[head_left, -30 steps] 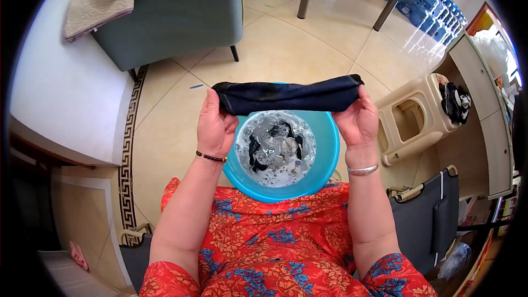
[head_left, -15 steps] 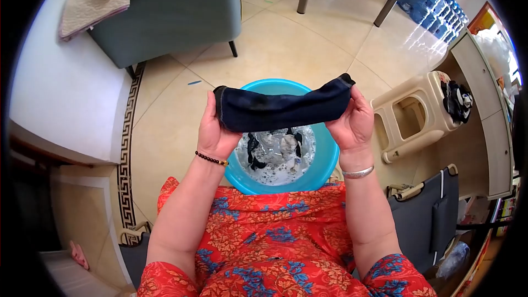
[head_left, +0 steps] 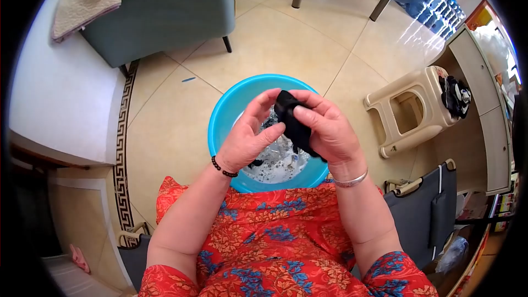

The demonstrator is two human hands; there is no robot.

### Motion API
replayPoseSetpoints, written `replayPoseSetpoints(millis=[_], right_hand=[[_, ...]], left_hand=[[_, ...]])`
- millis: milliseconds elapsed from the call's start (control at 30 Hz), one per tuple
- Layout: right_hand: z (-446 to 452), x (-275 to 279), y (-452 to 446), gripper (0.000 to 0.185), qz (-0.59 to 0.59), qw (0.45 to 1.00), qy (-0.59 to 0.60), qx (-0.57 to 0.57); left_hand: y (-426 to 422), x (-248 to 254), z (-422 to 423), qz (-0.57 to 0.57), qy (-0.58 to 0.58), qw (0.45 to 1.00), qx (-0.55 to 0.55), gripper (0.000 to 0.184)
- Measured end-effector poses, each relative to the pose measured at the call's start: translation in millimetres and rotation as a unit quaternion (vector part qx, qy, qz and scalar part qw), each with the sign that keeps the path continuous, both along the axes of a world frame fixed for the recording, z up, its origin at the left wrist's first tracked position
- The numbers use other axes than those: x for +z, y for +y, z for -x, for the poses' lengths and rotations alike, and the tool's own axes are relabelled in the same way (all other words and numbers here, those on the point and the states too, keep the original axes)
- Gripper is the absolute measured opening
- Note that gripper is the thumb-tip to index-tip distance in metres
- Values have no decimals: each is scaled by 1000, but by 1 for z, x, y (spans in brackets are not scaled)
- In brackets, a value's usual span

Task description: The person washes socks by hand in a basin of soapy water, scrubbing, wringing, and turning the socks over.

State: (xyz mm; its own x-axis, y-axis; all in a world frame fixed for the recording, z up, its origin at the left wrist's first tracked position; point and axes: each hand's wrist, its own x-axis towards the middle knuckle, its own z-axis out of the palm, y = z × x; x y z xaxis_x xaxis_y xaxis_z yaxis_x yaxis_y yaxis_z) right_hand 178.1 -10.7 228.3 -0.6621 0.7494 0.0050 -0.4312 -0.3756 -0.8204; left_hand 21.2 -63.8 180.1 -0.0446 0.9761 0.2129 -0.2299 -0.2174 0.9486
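Observation:
A dark sock (head_left: pixel 294 124) is bunched between my two hands, above a blue basin (head_left: pixel 217 126). My right hand (head_left: pixel 333 129) grips it, with the thumb pressed on its front. The fingers and thumb of my left hand (head_left: pixel 250 135) are curved at the sock's left edge; the fingertips meet its upper end. Below them, the basin holds sudsy water (head_left: pixel 275 170) with dark and pale cloth items in it, partly hidden by my hands.
On the right, a beige plastic stool (head_left: pixel 407 113) has dark cloth items (head_left: pixel 455 96) on its seat. A grey folding chair (head_left: pixel 421 214) is at lower right. A grey-green armchair (head_left: pixel 159 16) stands at upper left, and blue water bottles (head_left: pixel 434 8) at upper right.
The sock was stretched wide between both hands and is now folded together. My hands have come close to each other, with the right hand moving left.

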Motion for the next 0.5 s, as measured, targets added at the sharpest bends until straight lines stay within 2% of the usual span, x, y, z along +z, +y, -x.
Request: replayPoseSetpoints(millis=[33, 67, 100, 167, 233, 300, 367, 500], right_hand=[[2, 1, -1, 26, -12, 1000, -18, 16], [4, 0, -1, 26, -11, 1000, -19, 17], [5, -2, 1, 23, -35, 997, -67, -24], [6, -8, 5, 20, -58, 990, -114, -67], [2, -15, 10, 16, -35, 976, -184, -108], [10, -21, 8, 17, -19, 976, -170, -136], [13, -22, 6, 18, -25, 976, -179, -122], [15, -18, 3, 19, -53, 972, -200, -108]], left_hand=[[-1, 2, -1, 1, -86, 995, -49, 44], [-1, -2, 5, 34, -67, 996, -50, 32], [0, -9, 9, 34, -69, 996, -49, 32], [3, -19, 14, 89, -227, 967, -71, 21], [3, -8, 11, 105, -257, 959, -58, 20], [3, -1, 11, 148, -305, 940, -49, 22], [1, 1, 13, 169, -306, 934, -72, 23], [-3, -9, 13, 149, -171, 971, -72, 24]])
